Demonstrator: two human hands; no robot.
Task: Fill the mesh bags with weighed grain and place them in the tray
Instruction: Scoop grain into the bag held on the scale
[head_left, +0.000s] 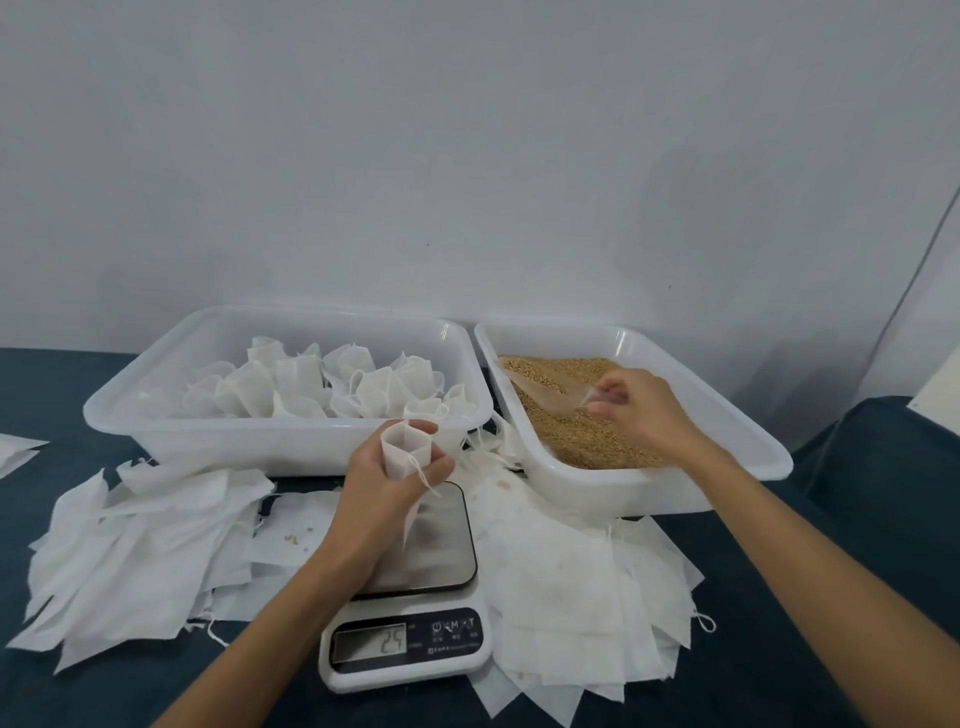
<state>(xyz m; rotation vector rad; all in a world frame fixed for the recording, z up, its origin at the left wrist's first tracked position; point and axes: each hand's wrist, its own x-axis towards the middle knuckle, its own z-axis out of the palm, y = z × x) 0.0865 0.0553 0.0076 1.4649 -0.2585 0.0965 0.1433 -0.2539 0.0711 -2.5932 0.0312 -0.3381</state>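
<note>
A: Where is the left hand (387, 480)?

B: Near the middle of the table, just above the far edge of the white digital kitchen scale with the steel platform (426, 540). Its fingers and thumb are curled round a small white mesh drawstring bag (405, 448), holding it upright with the mouth open. A thin string dangles from the bag toward the platform.

A: And the scale's display?

B: At six o'clock from that hand, the small grey screen (370, 643) shows what looks like 25.

A: The right hand (641, 410)?

B: At two o'clock from the scale, over the white rectangular plastic tub of brown grain (571, 415). Its fingertips pinch the handle of a clear plastic scoop (545, 389), whose blade lies in the grain, pointing toward ten o'clock.

A: Where do the finished bags sit?

B: In the white rectangular plastic tray (156, 415) at eleven o'clock from the scale, just beside the grain tub. A cluster of filled white mesh bags (332, 384) stands inside it, tops gathered, mostly toward the middle and right of the tray.

A: Anything else on the table?

B: Flat empty white mesh bags lie in two loose heaps on the dark blue cloth (62, 384): one pile (140, 551) at nine o'clock from the scale, another (576, 587) at three o'clock, reaching under the grain tub's near edge. A few stray grains (296, 538) rest on the left pile beside the left forearm.
</note>
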